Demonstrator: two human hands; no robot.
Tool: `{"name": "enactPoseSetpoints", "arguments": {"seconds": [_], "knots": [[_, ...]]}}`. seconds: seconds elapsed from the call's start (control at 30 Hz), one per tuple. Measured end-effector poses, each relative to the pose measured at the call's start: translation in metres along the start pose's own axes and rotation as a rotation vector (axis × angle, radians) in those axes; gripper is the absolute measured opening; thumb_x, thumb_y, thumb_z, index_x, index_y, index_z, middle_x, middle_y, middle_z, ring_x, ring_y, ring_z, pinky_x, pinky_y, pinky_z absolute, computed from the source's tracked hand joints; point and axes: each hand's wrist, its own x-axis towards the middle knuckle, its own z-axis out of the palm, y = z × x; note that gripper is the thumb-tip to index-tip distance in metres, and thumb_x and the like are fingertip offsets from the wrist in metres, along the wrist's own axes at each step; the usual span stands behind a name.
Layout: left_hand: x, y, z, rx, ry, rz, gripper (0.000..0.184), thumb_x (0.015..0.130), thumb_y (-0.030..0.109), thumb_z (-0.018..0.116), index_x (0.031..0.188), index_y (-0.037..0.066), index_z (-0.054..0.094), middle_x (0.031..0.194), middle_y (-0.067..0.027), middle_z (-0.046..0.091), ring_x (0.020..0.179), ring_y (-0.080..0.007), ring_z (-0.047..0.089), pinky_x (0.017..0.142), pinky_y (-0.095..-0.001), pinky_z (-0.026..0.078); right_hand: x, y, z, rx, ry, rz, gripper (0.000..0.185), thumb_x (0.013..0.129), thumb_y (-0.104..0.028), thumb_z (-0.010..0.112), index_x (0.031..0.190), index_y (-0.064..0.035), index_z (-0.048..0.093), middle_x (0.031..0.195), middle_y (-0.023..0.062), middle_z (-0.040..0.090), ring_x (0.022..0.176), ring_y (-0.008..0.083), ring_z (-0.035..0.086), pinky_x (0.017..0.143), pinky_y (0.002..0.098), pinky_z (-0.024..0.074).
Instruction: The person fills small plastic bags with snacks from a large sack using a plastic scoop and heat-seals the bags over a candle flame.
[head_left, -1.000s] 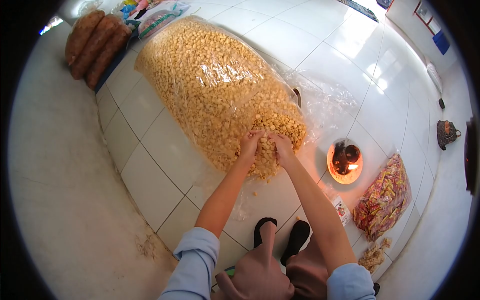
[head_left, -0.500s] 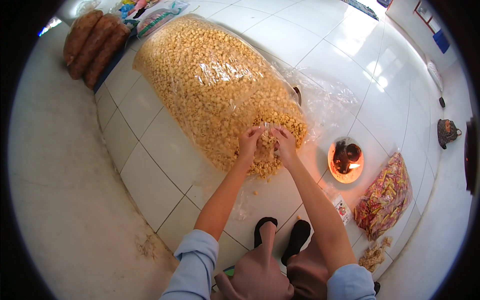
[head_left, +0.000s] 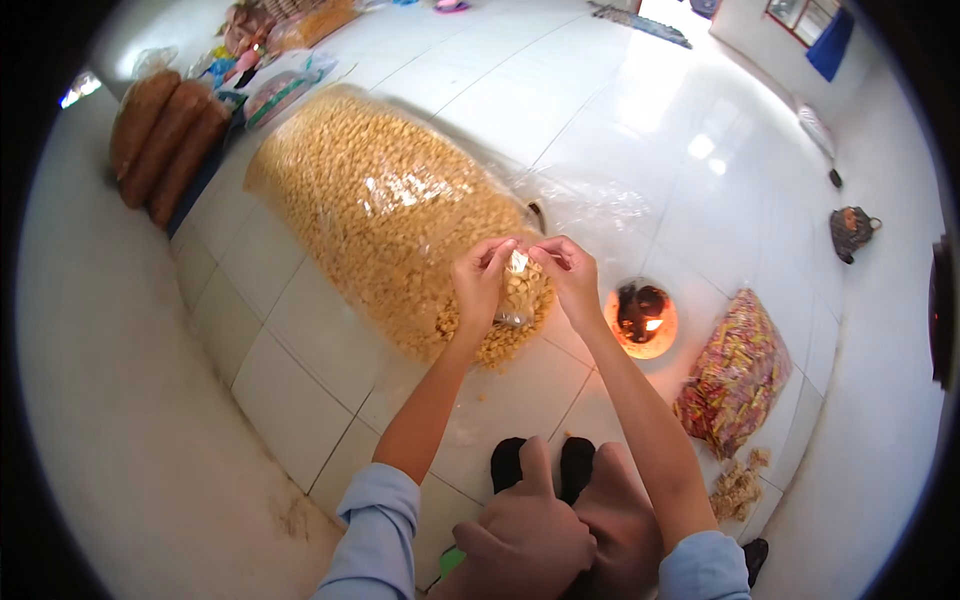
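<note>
A small clear plastic bag [head_left: 517, 295] with yellow snack pieces in it hangs between my two hands. My left hand [head_left: 482, 278] pinches its top edge on the left, and my right hand [head_left: 570, 275] pinches the top edge on the right. Behind and below it lies a very large clear bag [head_left: 385, 200] full of the same snack, with loose pieces [head_left: 495, 345] at its near end. Right of my right hand, a small flame burns on a round plate [head_left: 641, 318] with a dark object.
A bag of colourful packets [head_left: 735, 375] lies at the right, with a small bag of brown pieces [head_left: 738, 488] below it. Long brown filled bags [head_left: 170, 145] lean at the upper left. Crumpled clear plastic [head_left: 600, 210] lies beyond the large bag.
The small bag has been raised off the snack pile by both hands and shows more fully. The view has tilted up and shifted right, and my feet are closer together.
</note>
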Motion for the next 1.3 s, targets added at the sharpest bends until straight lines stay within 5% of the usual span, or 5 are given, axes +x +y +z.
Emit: {"name": "enactPoseSetpoints", "arguments": {"seconds": [0.23, 0.6, 0.9, 1.07, 1.3], "knots": [[-0.039, 0.093, 0.088, -0.239, -0.409, 0.154, 0.067, 0.071, 0.011, 0.075, 0.125, 0.005, 0.036, 0.105, -0.0069, 0.056, 0.085, -0.0087, 0.055, 0.069, -0.0221, 0.047, -0.044, -0.125, -0.066, -0.128, 0.239, -0.248, 0.010, 0.083, -0.009, 0.060, 0.085, 0.0004, 0.060, 0.081, 0.0044, 0.063, 0.079, 0.0094, 0.057, 0.070, 0.0240, 0.0452], [-0.141, 0.175, 0.243, -0.069, -0.935, 0.171, 0.035, 0.083, 0.011, 0.062, 0.110, 0.004, 0.042, 0.095, -0.0027, 0.053, 0.085, -0.0067, 0.053, 0.070, -0.0244, 0.047, -0.182, -0.312, -0.216, -1.224, 0.250, -0.558, 0.026, 0.076, -0.017, 0.066, 0.098, -0.0098, 0.056, 0.092, 0.0024, 0.052, 0.094, 0.0190, 0.046, 0.088, 0.0334, 0.0347], [-0.210, 0.040, 0.321, -0.024, -1.028, 0.203, 0.068, 0.068, 0.017, 0.078, 0.120, 0.005, 0.035, 0.096, -0.0071, 0.058, 0.085, -0.0127, 0.056, 0.073, -0.0263, 0.048, -0.242, -0.192, -0.312, -1.169, 0.274, -0.253, 0.012, 0.074, -0.014, 0.065, 0.079, -0.0061, 0.058, 0.077, 0.0048, 0.057, 0.081, 0.0226, 0.052, 0.083, 0.0352, 0.0360], [-0.244, -0.079, 0.317, 0.090, -0.937, 0.007, 0.054, 0.068, 0.016, 0.077, 0.109, 0.002, 0.045, 0.088, -0.0085, 0.062, 0.080, -0.0121, 0.059, 0.070, -0.0270, 0.049, -0.252, -0.080, -0.365, -0.947, 0.371, -0.391, 0.010, 0.076, -0.012, 0.064, 0.083, -0.0057, 0.061, 0.079, 0.0054, 0.058, 0.074, 0.0209, 0.053, 0.072, 0.0311, 0.0417], [-0.255, -0.186, 0.292, 0.073, -0.875, -0.121, 0.040, 0.069, 0.014, 0.076, 0.095, 0.003, 0.048, 0.083, -0.0084, 0.063, 0.076, -0.0133, 0.062, 0.067, -0.0275, 0.049, -0.276, 0.083, -0.395, -0.738, 0.627, 0.162, 0.009, 0.078, -0.011, 0.062, 0.083, -0.0032, 0.062, 0.077, 0.0087, 0.057, 0.077, 0.0241, 0.053, 0.067, 0.0304, 0.0444]]}}
